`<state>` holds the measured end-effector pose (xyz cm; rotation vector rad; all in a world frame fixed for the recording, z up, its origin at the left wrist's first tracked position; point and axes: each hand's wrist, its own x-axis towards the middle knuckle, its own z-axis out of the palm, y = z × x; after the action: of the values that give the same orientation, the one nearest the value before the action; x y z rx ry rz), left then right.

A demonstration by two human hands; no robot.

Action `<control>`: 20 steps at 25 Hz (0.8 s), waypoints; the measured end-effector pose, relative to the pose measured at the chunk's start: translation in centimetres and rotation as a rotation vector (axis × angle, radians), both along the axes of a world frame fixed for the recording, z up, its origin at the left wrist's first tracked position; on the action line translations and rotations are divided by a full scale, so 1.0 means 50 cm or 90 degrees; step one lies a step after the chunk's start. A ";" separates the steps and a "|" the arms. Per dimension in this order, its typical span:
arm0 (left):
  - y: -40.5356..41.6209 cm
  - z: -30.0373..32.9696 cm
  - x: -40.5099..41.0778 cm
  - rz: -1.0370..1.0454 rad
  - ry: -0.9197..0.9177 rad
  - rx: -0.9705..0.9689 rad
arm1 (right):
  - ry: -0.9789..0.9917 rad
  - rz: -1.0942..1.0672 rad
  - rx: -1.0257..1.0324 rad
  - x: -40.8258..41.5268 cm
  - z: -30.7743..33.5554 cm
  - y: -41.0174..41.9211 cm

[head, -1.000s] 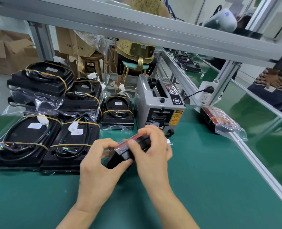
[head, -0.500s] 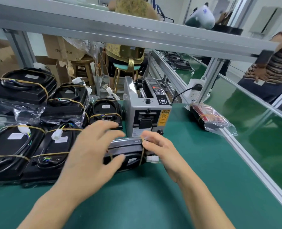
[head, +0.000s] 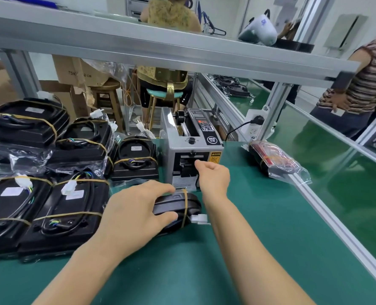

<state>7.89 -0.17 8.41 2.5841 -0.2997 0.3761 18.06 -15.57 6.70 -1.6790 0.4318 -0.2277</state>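
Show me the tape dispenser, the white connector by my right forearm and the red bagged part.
tape dispenser (head: 191, 140), head view, black top knob.
white connector (head: 199, 218), head view, its middle.
red bagged part (head: 275, 159), head view, wrap over middle.

On the bench mat (head: 259, 249), the loose unit (head: 173, 204) lies at centre under the left hand (head: 129, 216). The tape dispenser (head: 191, 150) stands just behind it at 12 o'clock, with the right hand (head: 214, 175) at its front. Stacked units (head: 68, 205) fill 9 to 11 o'clock. A bagged unit (head: 277, 161) lies at 2 o'clock, with a socket (head: 254, 126) behind it at 1 o'clock.
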 end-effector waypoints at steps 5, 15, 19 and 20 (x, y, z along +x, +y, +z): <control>-0.006 -0.004 -0.006 0.020 -0.015 0.001 | 0.032 -0.062 0.041 0.018 0.003 0.021; -0.027 -0.006 -0.013 0.108 -0.008 -0.004 | 0.015 0.239 0.169 -0.152 0.050 -0.031; -0.039 -0.005 -0.018 0.132 -0.008 -0.017 | 0.014 0.264 0.154 -0.183 0.029 -0.018; -0.040 -0.004 -0.020 0.134 -0.009 -0.024 | 0.018 0.257 0.153 -0.182 0.027 -0.014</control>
<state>6.91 -2.15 8.22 2.5844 -0.0240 0.4704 8.97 -16.29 8.08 -1.4954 0.1271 0.1414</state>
